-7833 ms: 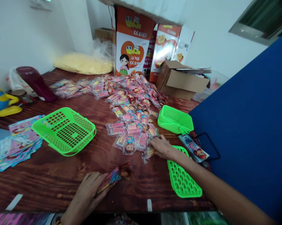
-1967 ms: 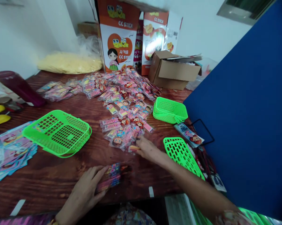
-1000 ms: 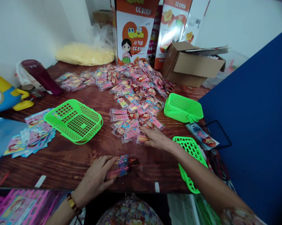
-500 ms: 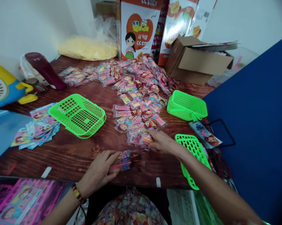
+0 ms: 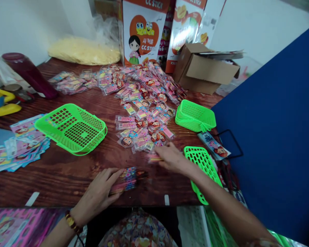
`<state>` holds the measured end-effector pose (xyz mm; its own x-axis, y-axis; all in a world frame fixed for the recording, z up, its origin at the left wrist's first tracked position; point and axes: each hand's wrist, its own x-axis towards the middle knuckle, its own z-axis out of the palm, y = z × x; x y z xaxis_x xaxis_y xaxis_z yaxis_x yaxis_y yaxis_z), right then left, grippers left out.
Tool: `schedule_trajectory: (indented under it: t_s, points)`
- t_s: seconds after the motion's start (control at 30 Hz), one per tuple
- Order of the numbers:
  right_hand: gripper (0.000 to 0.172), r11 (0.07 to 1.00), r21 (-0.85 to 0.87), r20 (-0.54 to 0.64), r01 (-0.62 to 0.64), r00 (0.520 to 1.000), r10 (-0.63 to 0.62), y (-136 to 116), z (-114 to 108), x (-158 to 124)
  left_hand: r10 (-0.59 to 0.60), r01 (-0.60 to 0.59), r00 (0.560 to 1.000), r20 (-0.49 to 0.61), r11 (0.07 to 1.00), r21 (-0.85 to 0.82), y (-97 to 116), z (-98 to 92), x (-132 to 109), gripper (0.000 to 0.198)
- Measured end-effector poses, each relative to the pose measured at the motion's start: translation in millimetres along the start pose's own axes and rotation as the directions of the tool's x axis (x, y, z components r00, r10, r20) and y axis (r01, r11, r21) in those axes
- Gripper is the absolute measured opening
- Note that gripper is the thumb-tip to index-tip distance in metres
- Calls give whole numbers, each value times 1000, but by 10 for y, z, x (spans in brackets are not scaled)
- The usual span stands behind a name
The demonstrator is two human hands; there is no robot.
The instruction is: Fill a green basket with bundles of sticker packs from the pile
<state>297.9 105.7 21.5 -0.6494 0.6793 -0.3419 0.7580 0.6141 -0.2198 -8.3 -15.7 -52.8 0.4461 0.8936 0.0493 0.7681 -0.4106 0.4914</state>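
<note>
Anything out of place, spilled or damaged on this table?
Nothing looks clearly spilled or damaged. The packets lie in a loose, untidy heap, and the cards at left are fanned unevenly rather than stacked squarely. The bottle at back left seems to lean, though lens distortion may explain that.

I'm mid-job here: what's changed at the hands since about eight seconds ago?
The bundle in the left hand has grown thicker. The right hand has moved toward the table's near edge and slightly left, and now has a motion-blurred packet in its grip. The basket and cards stayed put.
</note>
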Motion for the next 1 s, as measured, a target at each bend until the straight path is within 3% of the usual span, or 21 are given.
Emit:
schedule_trajectory:
  t_s: [0.1,0.17,0.33,0.5,0.7,0.87,1.0]
  points:
    - [56,997,-81,48,-9,999,13,423,-103,-51,-15,15,1000,-7,1000,2,18,-13,10,56]
    - [65,995,-93,111,-27,993,37,566,-59,-46,-21,21,1000,-21,1000,3,32,-17,17,55]
    - [68,995,-36,220,-98,970,104,357,205,-230,-9,9,1000,-21,1000,14,47,-28,19,54]
    - [48,997,67,206,-31,978,16,181,103,-492,31,-31,999,-12,999,23,43,-89,10,56]
    - [45,973,-115,129,198,975,-183,127,33,-157,32,-32,999,-15,998,47,49,-101,-19,57]
    - [22,939,-283,53,197,980,-190,31,158,22,13,-11,999,-34,998,56,31,-50,-44,59]
    - [20,959,-197,72,204,979,-193,105,204,-49,-11,11,1000,3,999,32,54,-62,-49,62]
